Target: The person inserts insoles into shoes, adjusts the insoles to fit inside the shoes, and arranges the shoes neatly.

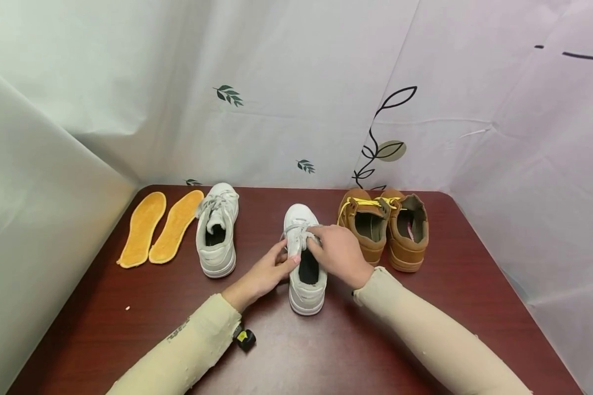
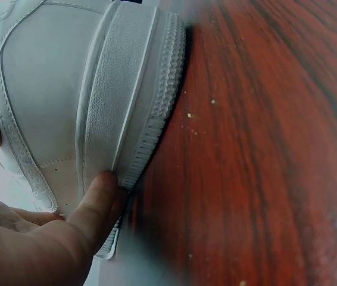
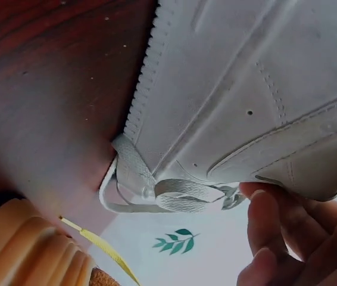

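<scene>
A white sneaker stands on the table in the middle of the head view, toe away from me, its dark inside showing. My left hand holds its left side; in the left wrist view a finger presses on the sole's edge while the thumb is higher up on the upper. Over the front of the opening, my right hand pinches the shoe near the tongue and laces. The right wrist view shows those fingers at the opening's edge beside the loose grey-white laces. What lies under the fingertips is partly hidden.
Left of the hands stands another white sneaker, with two yellow-orange insoles beyond it. Two brown shoes with yellow laces stand close by my right hand. White curtains surround the dark red table.
</scene>
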